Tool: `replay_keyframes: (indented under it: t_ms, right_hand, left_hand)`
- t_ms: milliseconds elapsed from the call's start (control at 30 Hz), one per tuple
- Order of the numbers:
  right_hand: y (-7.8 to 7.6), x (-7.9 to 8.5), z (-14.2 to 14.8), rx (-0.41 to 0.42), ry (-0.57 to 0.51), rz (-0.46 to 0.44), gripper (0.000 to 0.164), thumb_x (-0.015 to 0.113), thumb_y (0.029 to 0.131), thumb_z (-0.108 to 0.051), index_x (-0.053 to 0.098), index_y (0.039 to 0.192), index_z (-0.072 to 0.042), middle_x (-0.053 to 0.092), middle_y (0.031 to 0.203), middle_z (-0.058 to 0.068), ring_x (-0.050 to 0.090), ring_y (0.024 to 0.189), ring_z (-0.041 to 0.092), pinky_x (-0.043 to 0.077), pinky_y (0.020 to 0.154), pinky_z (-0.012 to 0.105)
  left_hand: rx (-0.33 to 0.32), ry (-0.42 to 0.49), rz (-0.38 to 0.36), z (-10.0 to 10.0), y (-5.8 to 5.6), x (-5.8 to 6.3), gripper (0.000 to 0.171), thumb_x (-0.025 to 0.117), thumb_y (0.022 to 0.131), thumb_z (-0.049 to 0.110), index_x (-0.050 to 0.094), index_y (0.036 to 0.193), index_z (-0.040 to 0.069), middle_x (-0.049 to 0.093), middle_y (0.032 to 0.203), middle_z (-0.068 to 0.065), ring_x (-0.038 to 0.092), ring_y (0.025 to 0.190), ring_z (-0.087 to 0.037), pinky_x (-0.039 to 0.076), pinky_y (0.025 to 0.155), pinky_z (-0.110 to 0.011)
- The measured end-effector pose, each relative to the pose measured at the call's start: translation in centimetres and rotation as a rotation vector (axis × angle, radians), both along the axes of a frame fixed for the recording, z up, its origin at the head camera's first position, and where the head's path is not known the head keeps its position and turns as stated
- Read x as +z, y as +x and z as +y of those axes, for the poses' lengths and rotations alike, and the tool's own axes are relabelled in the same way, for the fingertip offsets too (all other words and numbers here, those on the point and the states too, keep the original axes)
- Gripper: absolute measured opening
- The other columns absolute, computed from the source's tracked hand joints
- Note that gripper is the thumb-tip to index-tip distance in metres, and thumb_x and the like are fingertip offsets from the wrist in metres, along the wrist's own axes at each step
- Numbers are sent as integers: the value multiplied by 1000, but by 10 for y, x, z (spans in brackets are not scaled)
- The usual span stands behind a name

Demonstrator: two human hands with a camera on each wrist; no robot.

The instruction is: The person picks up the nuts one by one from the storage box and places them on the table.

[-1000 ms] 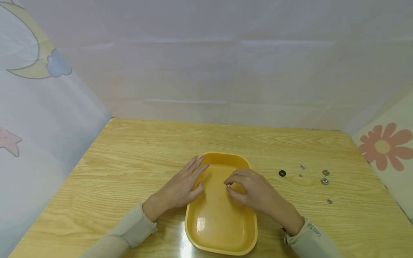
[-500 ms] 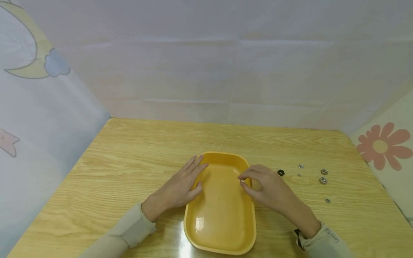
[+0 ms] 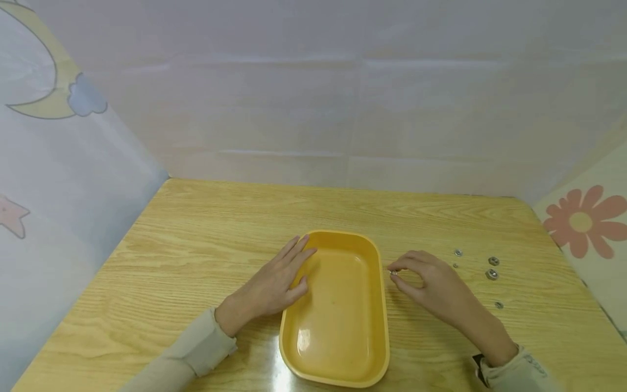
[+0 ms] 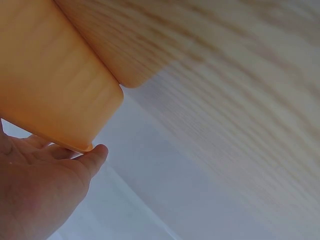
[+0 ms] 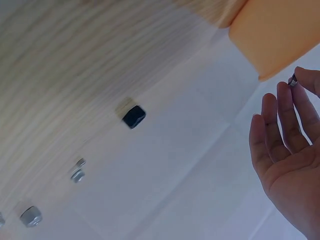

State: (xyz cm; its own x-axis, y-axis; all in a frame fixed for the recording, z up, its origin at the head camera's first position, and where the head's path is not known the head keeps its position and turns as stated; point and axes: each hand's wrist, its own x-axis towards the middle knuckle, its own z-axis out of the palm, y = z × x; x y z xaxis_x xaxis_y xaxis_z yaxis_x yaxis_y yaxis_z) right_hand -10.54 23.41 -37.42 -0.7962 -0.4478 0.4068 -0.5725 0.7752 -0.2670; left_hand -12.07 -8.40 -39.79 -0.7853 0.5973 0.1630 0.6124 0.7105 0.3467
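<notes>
My right hand (image 3: 433, 283) pinches a small silver nut (image 3: 393, 272) between thumb and fingertips, just outside the right rim of a yellow plastic tray (image 3: 383, 321). The same nut (image 5: 292, 80) shows at the fingertips in the right wrist view. On the tray's left rim rests my left hand (image 3: 269, 286), fingers extended over the edge; its fingers also touch the rim in the left wrist view. A black nut (image 5: 134, 116) lies on the table in the right wrist view; in the head view my right hand hides it.
Right of my right hand, several silver nuts lie scattered on the wooden table (image 3: 220, 218), among them a larger one (image 3: 492, 274), a tiny one (image 3: 455, 265) and a nearer one (image 3: 498, 305). Pale sheets with printed shapes stand around the table's back and sides.
From over the tray, my right hand has moved right across its rim with the silver nut still pinched. It now covers the black nut in the head view. The left hand stays put.
</notes>
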Motion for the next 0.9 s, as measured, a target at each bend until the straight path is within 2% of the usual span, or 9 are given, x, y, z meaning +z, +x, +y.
replay_keyframes:
  t_ms: [300,500,900]
  right_hand:
    - [2,-6,19,-45,28,-7,16,74,74,-16,70,88,-20,63,88,-14,60,82,8,54,69,31]
    - [1,-10,32,-42,16,23,19,75,71,-13,70,88,-19,64,88,-13,60,80,8,53,69,31]
    - [-3,-9,57,-103,-2,-41,21,75,72,-11,70,91,-16,66,87,-9,62,78,15,53,65,36]
  left_hand:
    - [5,4,-4,-1,1,0,54,46,91,22,31,142,10,17,153,-11,17,141,-30,28,111,-42]
    - [0,2,0,-2,0,1,54,44,91,23,30,142,10,17,153,-12,17,141,-31,28,111,-42]
    - [5,-2,-9,-1,-1,0,54,43,92,25,29,142,11,16,153,-11,16,141,-30,27,111,-42]
